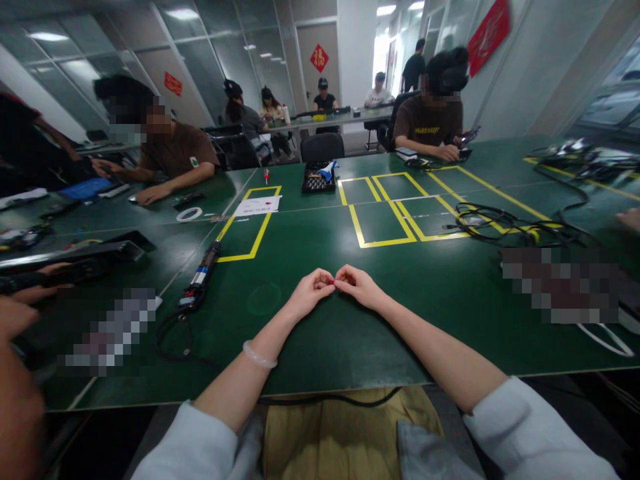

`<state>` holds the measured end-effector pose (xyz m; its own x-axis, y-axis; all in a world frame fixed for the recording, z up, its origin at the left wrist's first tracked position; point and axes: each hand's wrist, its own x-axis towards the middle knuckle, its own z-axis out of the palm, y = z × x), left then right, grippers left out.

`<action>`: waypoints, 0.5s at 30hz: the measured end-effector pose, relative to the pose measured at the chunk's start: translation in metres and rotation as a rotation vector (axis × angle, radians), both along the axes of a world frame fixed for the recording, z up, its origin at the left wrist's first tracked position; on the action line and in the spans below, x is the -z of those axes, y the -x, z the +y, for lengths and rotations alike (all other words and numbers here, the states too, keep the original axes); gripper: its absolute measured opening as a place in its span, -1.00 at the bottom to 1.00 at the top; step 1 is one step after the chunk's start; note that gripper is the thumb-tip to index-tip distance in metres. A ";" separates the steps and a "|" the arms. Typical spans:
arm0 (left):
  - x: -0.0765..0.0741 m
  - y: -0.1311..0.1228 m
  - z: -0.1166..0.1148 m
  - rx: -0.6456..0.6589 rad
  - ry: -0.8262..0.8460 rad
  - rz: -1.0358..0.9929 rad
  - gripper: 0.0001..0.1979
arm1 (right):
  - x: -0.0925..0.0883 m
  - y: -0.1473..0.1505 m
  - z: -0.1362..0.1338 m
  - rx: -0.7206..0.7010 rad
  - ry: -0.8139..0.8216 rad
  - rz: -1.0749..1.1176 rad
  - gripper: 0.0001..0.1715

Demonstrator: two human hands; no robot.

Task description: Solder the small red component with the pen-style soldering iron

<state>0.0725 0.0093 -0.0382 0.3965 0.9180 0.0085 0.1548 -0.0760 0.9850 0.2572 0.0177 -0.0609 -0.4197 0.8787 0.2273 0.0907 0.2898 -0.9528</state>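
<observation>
Over the green table (pixel 320 347), my left hand (pixel 314 291) and my right hand (pixel 356 285) meet at the fingertips. Between them shows a tiny red object (pixel 333 283), too small to name. Both hands are closed in a pinch, and the red piece sits where the two pinches touch. Which fingers bear on it is partly hidden. A pale translucent bracelet (pixel 259 355) circles my left wrist.
A dark cylindrical device (pixel 200 277) with a cable lies to the left. Ahead stand a black tray (pixel 319 179), a white paper (pixel 258 205) and yellow tape outlines (pixel 387 244). Tangled black cables (pixel 493 220) lie right. People sit around the table, one arm (pixel 20 333) close at left.
</observation>
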 end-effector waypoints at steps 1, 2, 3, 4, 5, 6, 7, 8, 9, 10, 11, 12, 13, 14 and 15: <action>0.000 0.000 0.000 -0.010 0.000 0.000 -0.69 | -0.001 0.000 0.000 0.005 -0.014 -0.015 -0.73; 0.000 0.000 0.000 -0.022 0.006 -0.006 -0.68 | -0.001 0.000 -0.001 0.009 -0.030 -0.030 -0.75; 0.001 0.000 0.000 -0.031 0.016 -0.010 -0.67 | -0.002 -0.001 -0.001 0.012 -0.046 -0.044 -0.77; 0.001 0.001 0.000 -0.037 0.024 -0.010 -0.67 | -0.003 -0.001 -0.002 0.015 -0.062 -0.056 -0.78; 0.001 0.001 0.001 -0.040 0.028 -0.006 -0.68 | -0.004 -0.001 -0.002 0.019 -0.075 -0.066 -0.79; 0.001 0.002 0.001 -0.041 0.025 0.001 -0.69 | -0.004 -0.001 -0.003 0.026 -0.086 -0.072 -0.78; 0.001 0.002 0.001 -0.039 0.017 0.008 -0.70 | -0.005 -0.001 -0.003 0.034 -0.095 -0.077 -0.77; 0.001 0.002 0.002 -0.039 0.006 0.014 -0.71 | -0.005 -0.001 -0.003 0.044 -0.102 -0.086 -0.76; 0.002 0.003 0.002 -0.040 -0.004 0.017 -0.71 | -0.005 -0.001 -0.003 0.054 -0.111 -0.099 -0.77; 0.002 0.003 0.002 -0.041 -0.012 0.018 -0.72 | -0.005 -0.001 -0.002 0.061 -0.119 -0.116 -0.79; 0.002 0.003 0.002 -0.042 -0.017 0.020 -0.72 | -0.004 -0.001 -0.002 0.067 -0.127 -0.133 -0.80; 0.003 0.003 0.002 -0.041 -0.018 0.022 -0.71 | -0.004 -0.001 -0.002 0.072 -0.134 -0.146 -0.82; 0.003 0.003 0.002 -0.039 -0.015 0.023 -0.71 | -0.004 -0.002 -0.002 0.075 -0.139 -0.152 -0.82; 0.004 0.003 0.003 -0.035 -0.009 0.021 -0.71 | -0.003 -0.002 -0.001 0.078 -0.143 -0.154 -0.82; 0.004 0.003 0.003 -0.031 0.002 0.017 -0.70 | -0.003 -0.002 -0.001 0.081 -0.145 -0.153 -0.82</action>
